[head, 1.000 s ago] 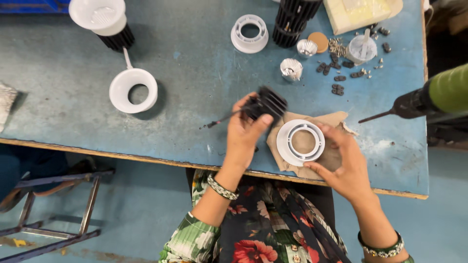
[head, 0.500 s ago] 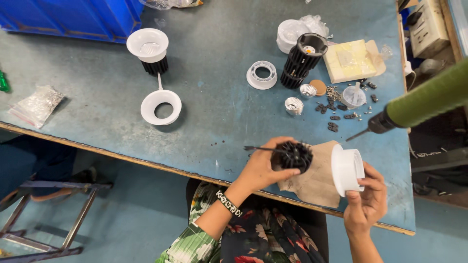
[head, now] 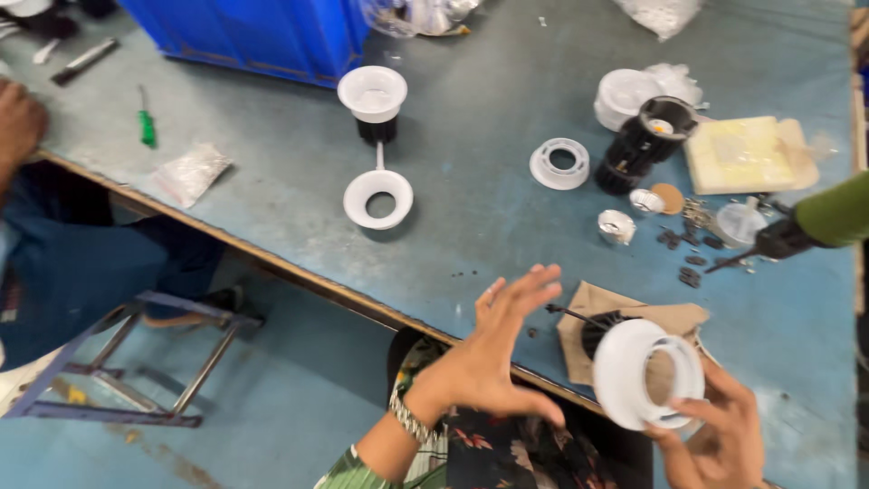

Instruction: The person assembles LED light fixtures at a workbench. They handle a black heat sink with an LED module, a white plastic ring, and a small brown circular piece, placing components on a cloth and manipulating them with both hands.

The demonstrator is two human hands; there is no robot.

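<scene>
Head view: I see my right hand (head: 715, 435) with its grip closed on a white round lamp housing (head: 647, 373), thumb under the rim and fingers along the far edge, holding it tilted just above the brown paper sheet (head: 625, 312) at the near edge of the blue counter (head: 471, 181). A black finned heat sink (head: 599, 330) with a thin wire sits right behind the housing, touching or joined to it; I cannot tell which. My left hand (head: 493, 358) hangs open beside it, fingers spread, holding nothing. Farther back lie a white trim ring (head: 378, 199), a second white-and-black lamp (head: 373, 101), a white collar ring (head: 560, 163), another black heat sink (head: 644, 140), small dark screws (head: 688, 258) and a green-handled power driver (head: 815, 226). In my judgement, doing this well means bringing the open hand in to steady the finned part and keeping the housing low over the paper, so nothing slips off the counter edge.
</scene>
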